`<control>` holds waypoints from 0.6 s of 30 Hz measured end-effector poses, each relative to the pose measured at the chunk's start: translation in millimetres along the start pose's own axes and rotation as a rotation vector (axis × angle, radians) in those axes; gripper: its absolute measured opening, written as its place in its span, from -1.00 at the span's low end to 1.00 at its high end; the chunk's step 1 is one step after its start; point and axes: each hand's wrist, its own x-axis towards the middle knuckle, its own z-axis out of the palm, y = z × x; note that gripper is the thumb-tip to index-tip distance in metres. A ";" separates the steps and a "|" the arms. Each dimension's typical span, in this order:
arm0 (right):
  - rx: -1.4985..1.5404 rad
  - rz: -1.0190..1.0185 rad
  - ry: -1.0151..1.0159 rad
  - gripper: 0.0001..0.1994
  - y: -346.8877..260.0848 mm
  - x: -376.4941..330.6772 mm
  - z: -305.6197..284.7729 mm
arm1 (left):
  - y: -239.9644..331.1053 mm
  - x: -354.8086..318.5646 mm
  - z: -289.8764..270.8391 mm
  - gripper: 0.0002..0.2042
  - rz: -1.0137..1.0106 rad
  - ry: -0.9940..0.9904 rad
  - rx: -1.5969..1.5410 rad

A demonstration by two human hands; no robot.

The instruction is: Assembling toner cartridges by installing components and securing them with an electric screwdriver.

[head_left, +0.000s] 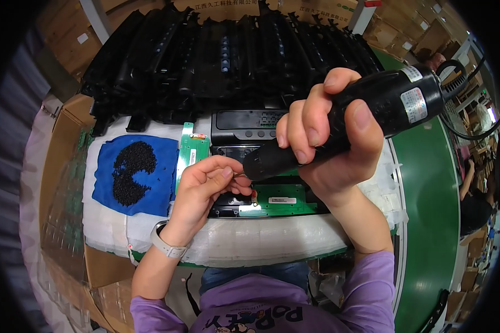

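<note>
My right hand (339, 130) is wrapped round a black electric screwdriver (391, 91), held tilted with its nose down to the left. At that nose, the fingertips of my left hand (208, 180) are pinched together; what lies between them is too small to make out. Below the hands sits a black plastic housing (228, 207) holding a green circuit board (283, 201). Another green board (191, 150) lies beside my left hand. Further left, a heap of small black screws (132, 172) rests on a blue cloth (105, 180).
Behind the work spot, many long black plastic housings (205, 61) are stacked in a row. A black panel with round buttons (239, 125) lies before them. Cardboard boxes (72, 119) stand at the left. A green surface (428, 222) runs along the right, where the screwdriver's cable (472, 136) hangs.
</note>
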 end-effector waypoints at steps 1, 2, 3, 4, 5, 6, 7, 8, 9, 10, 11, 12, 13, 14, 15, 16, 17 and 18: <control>-0.002 -0.001 0.000 -0.68 -1.4 0.2 0.0 | 0.4 0.1 0.8 -0.80 -0.001 -0.001 -0.011; -0.004 -0.010 0.005 -0.68 -2.8 0.4 0.0 | 0.7 0.3 1.5 -0.80 -0.002 -0.002 -0.021; -0.006 -0.019 0.011 -0.68 -4.0 0.5 0.0 | 0.8 0.5 2.2 -0.80 -0.002 -0.004 -0.022; -0.003 -0.019 0.010 -0.68 -3.2 0.6 0.0 | 0.5 0.3 1.6 -0.80 -0.013 -0.003 -0.033; 0.002 -0.026 0.008 -0.68 -2.3 0.6 -0.2 | 0.3 0.0 1.3 -0.80 -0.023 -0.003 -0.044; 0.006 -0.032 0.007 -0.68 -1.6 0.6 -0.3 | 0.3 -0.1 1.7 -0.80 -0.023 -0.001 -0.044; 0.006 -0.032 0.007 -0.68 -1.5 0.5 -0.2 | 0.4 0.0 2.9 -0.80 -0.029 0.016 -0.047; 0.000 -0.031 0.010 -0.68 -1.4 0.1 0.1 | 0.4 0.2 3.6 -0.79 -0.034 0.032 -0.051; -0.007 -0.029 0.014 -0.68 -1.6 -0.4 0.2 | -0.5 0.5 2.9 -0.79 -0.035 0.031 -0.052; -0.006 -0.029 0.013 -0.68 -1.8 -0.8 0.5 | -1.8 0.5 1.0 -0.79 -0.042 0.020 -0.087; -0.012 -0.036 -0.009 -0.67 -2.1 -1.4 0.7 | -3.3 0.6 -0.4 -0.80 -0.049 0.008 -0.122; -0.018 -0.042 -0.030 -0.66 -2.5 -2.3 1.0 | -4.6 0.9 -1.1 -0.80 -0.049 0.008 -0.122; -0.030 -0.041 -0.053 -0.65 -2.5 -3.6 1.4 | -5.8 1.1 -1.9 -0.80 -0.068 -0.004 -0.191; -0.041 -0.040 -0.075 -0.63 -2.5 -5.6 2.3 | -6.9 1.2 -2.7 -0.80 -0.087 -0.017 -0.259; -0.076 -0.011 -0.060 -0.60 -6.0 -7.8 7.1 | -8.3 1.4 -3.2 -0.80 -0.086 -0.016 -0.258; -0.114 0.000 -0.069 -0.59 -7.4 -9.9 11.0 | -10.1 1.4 -3.2 -0.80 -0.081 -0.013 -0.287; -0.165 0.002 -0.072 -0.59 -9.2 -10.7 14.0 | -11.0 1.3 -3.5 -0.81 -0.075 -0.010 -0.316; -0.216 0.004 -0.077 -0.59 -9.9 -10.9 15.8 | -11.0 1.2 -4.1 -0.81 -0.074 -0.008 -0.315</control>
